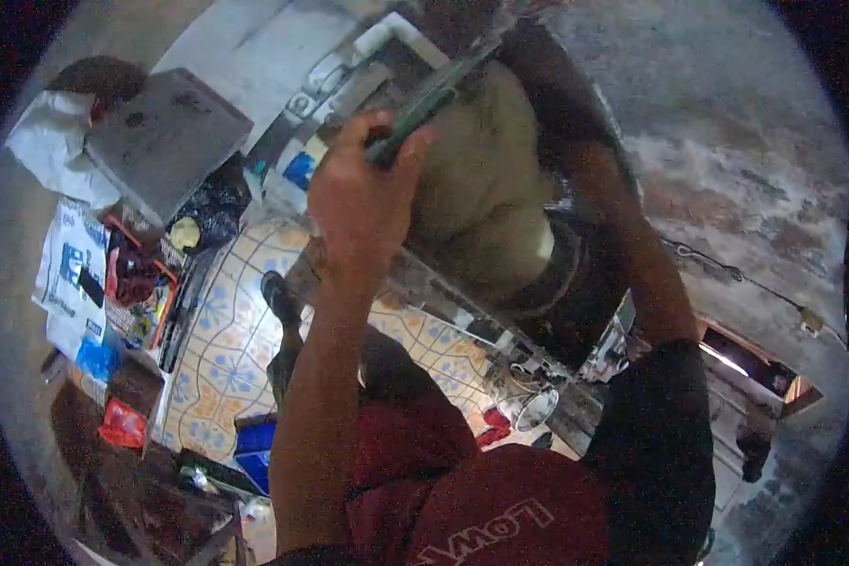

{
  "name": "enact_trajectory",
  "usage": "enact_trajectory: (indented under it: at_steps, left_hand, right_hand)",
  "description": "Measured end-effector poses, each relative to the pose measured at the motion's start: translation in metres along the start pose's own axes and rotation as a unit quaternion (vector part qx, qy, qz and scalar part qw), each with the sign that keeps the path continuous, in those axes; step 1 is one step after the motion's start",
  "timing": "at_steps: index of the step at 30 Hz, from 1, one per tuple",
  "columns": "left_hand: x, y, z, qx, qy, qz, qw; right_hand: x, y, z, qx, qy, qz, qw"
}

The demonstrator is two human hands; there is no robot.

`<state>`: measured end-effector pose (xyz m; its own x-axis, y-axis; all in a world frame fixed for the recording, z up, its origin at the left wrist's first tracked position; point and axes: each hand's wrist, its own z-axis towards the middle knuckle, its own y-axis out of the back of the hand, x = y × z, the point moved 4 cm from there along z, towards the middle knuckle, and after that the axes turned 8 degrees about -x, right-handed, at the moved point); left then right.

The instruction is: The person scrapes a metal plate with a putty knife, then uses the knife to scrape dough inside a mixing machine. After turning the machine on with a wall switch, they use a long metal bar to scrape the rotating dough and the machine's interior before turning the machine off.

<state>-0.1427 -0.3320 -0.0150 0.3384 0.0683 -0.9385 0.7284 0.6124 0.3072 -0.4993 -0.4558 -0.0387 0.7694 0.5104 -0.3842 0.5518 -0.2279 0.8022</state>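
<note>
My left hand (360,193) is closed around the near end of a long, narrow, dark greenish bar-like tool (429,104). The tool slants up and to the right, across the top of a large, rounded tan form (486,174). My right forearm (623,212) reaches up along the right side of this form. Deep shadow near the tool's far end hides the fingers of that hand. At its lower end, the tan form meets a dark curved band (566,274) with a pale spot beside it.
A grey box-like block (170,132) stands at the upper left above a printed white bag (74,274). Patterned tiles (226,349) cover the floor. A white bucket (528,406), a blue container (255,453) and a red packet (123,423) lie lower down. A stained wall (745,179) rises right.
</note>
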Motion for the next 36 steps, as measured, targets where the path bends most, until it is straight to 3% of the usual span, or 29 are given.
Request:
enact_trajectory:
  at_steps: [3, 7, 10, 15, 21, 23, 25, 27, 28, 30, 32, 34, 36]
  left_hand:
    - [-0.002, -0.001, -0.001, 0.033, 0.102, -0.027, 0.994]
    - [0.001, -0.003, -0.002, -0.002, -0.001, 0.051, 0.999]
    - [0.004, -0.006, -0.005, 0.008, 0.043, 0.010, 0.999]
    - [-0.004, 0.001, -0.001, 0.035, 0.049, 0.053, 0.997]
    - [-0.015, 0.003, 0.002, 0.073, 0.059, 0.102, 0.990]
    - [-0.012, 0.002, 0.003, 0.087, 0.044, 0.125, 0.987]
    - [-0.014, 0.000, 0.002, 0.084, 0.031, 0.119, 0.989]
    - [-0.015, 0.002, 0.000, 0.078, 0.033, 0.103, 0.991]
    - [-0.008, -0.003, 0.002, 0.117, 0.037, 0.141, 0.982]
    - [-0.005, -0.005, 0.005, 0.119, 0.004, 0.137, 0.983]
    - [-0.016, -0.003, 0.002, 0.125, -0.009, 0.147, 0.981]
    - [-0.011, -0.007, 0.002, 0.118, -0.016, 0.160, 0.980]
    - [-0.007, -0.009, 0.001, 0.123, -0.055, 0.116, 0.984]
  right_hand:
    - [0.004, -0.004, 0.003, -0.001, 0.001, -0.006, 1.000]
    - [0.004, 0.003, 0.009, -0.005, 0.007, -0.012, 1.000]
    - [-0.016, 0.010, -0.010, -0.002, 0.004, -0.020, 1.000]
    - [-0.033, 0.014, -0.044, -0.007, -0.008, -0.035, 0.999]
    - [-0.032, -0.013, -0.156, 0.001, -0.062, -0.014, 0.998]
    - [-0.021, -0.013, -0.212, -0.012, -0.138, 0.055, 0.989]
    - [0.002, 0.000, -0.263, -0.077, -0.301, 0.224, 0.924]
    - [0.028, -0.022, -0.322, -0.247, -0.448, 0.454, 0.730]
    - [0.038, -0.082, -0.356, -0.331, -0.440, 0.464, 0.694]
    - [0.059, -0.120, -0.391, -0.378, -0.496, 0.459, 0.633]
    - [0.089, -0.131, -0.390, -0.303, -0.610, 0.447, 0.581]
    - [0.114, -0.132, -0.377, -0.254, -0.662, 0.337, 0.619]
    - [0.119, -0.128, -0.372, -0.243, -0.679, 0.365, 0.589]
